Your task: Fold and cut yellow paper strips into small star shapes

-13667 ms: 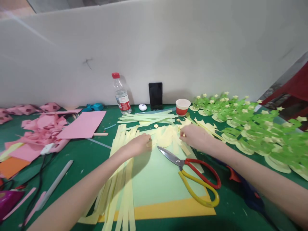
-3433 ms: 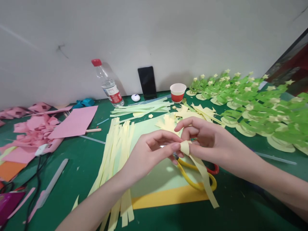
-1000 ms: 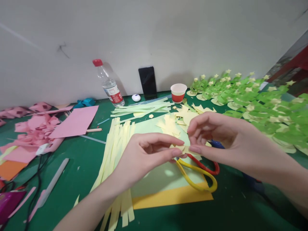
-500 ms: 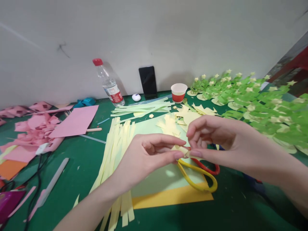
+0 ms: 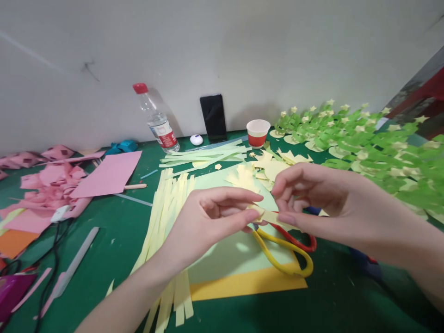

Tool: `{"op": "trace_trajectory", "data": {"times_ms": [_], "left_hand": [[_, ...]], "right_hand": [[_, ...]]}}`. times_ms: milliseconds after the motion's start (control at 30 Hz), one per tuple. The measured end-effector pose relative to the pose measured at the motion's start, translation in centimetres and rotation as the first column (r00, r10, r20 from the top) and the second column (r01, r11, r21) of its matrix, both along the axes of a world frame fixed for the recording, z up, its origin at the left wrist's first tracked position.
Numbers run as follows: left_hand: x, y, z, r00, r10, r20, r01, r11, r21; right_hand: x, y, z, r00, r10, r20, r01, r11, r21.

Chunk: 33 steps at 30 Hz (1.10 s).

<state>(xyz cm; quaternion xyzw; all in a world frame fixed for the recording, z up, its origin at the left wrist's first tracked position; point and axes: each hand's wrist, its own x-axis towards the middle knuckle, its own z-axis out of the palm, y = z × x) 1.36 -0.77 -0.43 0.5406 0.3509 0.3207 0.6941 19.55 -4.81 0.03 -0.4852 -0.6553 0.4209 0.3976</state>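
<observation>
Both of my hands are raised over the table and pinch one small folded piece of pale yellow paper strip (image 5: 264, 214) between them. My left hand (image 5: 211, 217) holds its left end with thumb and fingertips closed. My right hand (image 5: 312, 201) grips the right end, fingers curled. Directly below lie scissors (image 5: 287, 249) with a red and a yellow handle, resting on a light green sheet (image 5: 225, 254) over an orange-yellow sheet (image 5: 243, 284). A fan of long pale yellow strips (image 5: 166, 208) lies to the left of my hands.
More strips (image 5: 204, 157) and yellow cut scraps (image 5: 270, 166) lie behind. A water bottle (image 5: 156, 121), a black phone (image 5: 212, 118), a small white object (image 5: 196, 139) and a red paper cup (image 5: 257, 132) stand by the wall. Green paper trees with stars (image 5: 364, 143) fill the right; pink paper (image 5: 107, 175) and cables (image 5: 52, 259) the left.
Long ago my hands were down on the table; a long strip then hung from my fingers. In the last second the folded piece was pulled slightly apart between my hands.
</observation>
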Motion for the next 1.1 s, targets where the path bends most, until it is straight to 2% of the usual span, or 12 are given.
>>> {"op": "trace_trajectory", "data": {"times_ms": [200,400,467,600,767,933,1100], "left_hand": [[-0.1,0.2,0.1,0.999,-0.032,-0.016,0.032,0.999,-0.007],[0.2,0.0,0.5,0.998,-0.035,-0.059,0.036,0.999,0.016],[0.3,-0.1,0.6,0.996,-0.036,-0.084,0.042,0.997,0.066],[0.2,-0.4,0.6,0.985,-0.026,-0.168,0.069,0.964,0.257],[0.0,-0.9,0.6,0.963,0.006,-0.270,0.100,0.920,0.378],[-0.1,-1.1,0.5,0.972,-0.014,-0.236,0.101,0.926,0.364],[-0.2,-1.0,0.3,0.984,-0.084,-0.159,0.120,0.965,0.234]], "right_hand": [[0.4,-0.2,-0.2,1.000,-0.010,0.027,0.010,1.000,0.003],[0.5,0.1,0.2,0.991,0.091,0.102,-0.078,0.990,-0.119],[0.3,0.2,0.3,0.986,0.119,0.118,-0.098,0.980,-0.171],[-0.4,0.2,0.4,0.986,0.134,0.096,-0.105,0.959,-0.264],[-0.9,0.0,0.1,0.986,0.144,0.086,-0.122,0.967,-0.222],[-1.3,0.0,-0.2,0.980,0.173,0.097,-0.149,0.966,-0.212],[-1.4,0.3,-0.3,0.981,0.191,0.034,-0.182,0.969,-0.167]]}}
